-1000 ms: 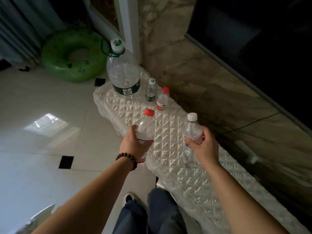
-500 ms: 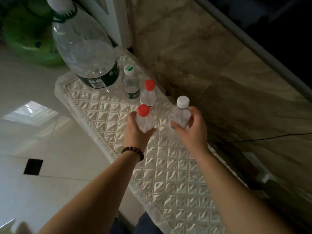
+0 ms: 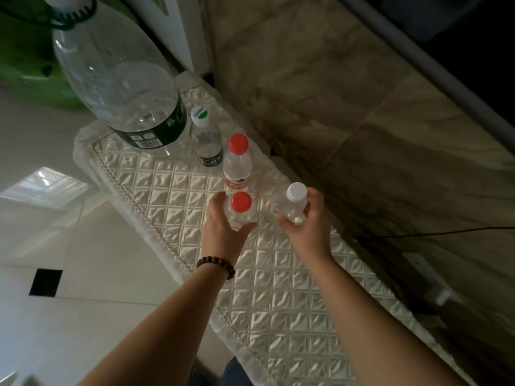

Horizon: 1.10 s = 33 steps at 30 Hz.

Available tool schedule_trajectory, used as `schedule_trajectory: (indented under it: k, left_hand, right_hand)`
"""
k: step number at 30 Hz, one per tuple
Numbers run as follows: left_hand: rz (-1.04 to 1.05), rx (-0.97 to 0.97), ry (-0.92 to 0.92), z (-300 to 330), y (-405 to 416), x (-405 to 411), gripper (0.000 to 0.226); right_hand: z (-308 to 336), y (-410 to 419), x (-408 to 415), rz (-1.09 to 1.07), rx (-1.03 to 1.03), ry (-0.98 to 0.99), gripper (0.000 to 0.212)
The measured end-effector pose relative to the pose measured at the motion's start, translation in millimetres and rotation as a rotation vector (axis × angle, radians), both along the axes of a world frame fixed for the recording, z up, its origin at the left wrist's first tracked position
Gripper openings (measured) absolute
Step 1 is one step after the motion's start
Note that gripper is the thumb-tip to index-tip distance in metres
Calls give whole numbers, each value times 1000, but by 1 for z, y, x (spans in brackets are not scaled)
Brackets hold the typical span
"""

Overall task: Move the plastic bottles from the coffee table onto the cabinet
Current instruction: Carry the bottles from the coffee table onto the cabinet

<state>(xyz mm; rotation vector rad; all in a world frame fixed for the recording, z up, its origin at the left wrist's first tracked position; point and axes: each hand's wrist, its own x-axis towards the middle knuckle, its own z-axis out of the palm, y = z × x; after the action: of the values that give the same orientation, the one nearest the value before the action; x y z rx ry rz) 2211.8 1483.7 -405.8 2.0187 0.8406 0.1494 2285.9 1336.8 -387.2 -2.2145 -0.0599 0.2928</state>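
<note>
My left hand [image 3: 223, 232] grips a clear bottle with a red cap [image 3: 241, 203], held upright over the quilted cabinet top [image 3: 278, 288]. My right hand [image 3: 306, 227] grips a clear bottle with a white cap [image 3: 296, 192] just to its right. Behind them on the cabinet stand a second red-capped bottle [image 3: 237, 162], a small bottle with a white and green cap [image 3: 205, 140] and a big 6 L jug [image 3: 122, 87] with a dark label. I cannot tell whether the held bottles touch the surface.
A marble wall [image 3: 348, 93] rises along the cabinet's right side, with a black cable [image 3: 446, 232] across it. A green inflatable ring [image 3: 30, 76] lies on the tiled floor [image 3: 55, 218] to the left. A wooden bead bracelet [image 3: 216, 264] circles my left wrist.
Both hands have carried their bottles forward along the cabinet, up to the standing red-capped bottle. The view has closed in on the cabinet's far end.
</note>
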Motion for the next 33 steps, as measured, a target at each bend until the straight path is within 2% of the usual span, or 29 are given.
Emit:
schedule_trajectory:
  k: [4,8,15,19,25,28,33]
  left_hand:
    - [-53,44,26,13,-5,-5,110]
    - [-138,230,105,40,-7,-18,102]
    - [-159,420,241,130,5,-58,78]
    - [-99,442,250,179,18,-102,73]
    - [152,442,326,223,37,-178,71]
    - [280,444,370,235,43,-222,69]
    - [518,433,453,248,48,-305,69]
  right_hand:
    - [9,-2,0,27,-43,49,88]
    - [37,-9,-9,73,-97,73,100]
    - [128,-20,-37,315,-335,-76,71]
    - [175,-17,-59,419,-365,-136,73]
    - [210,21,-107,595,-343,-224,64]
    - [220,55,-136,736,-320,-254,68]
    - [233,113,-195,968,-263,-273,62]
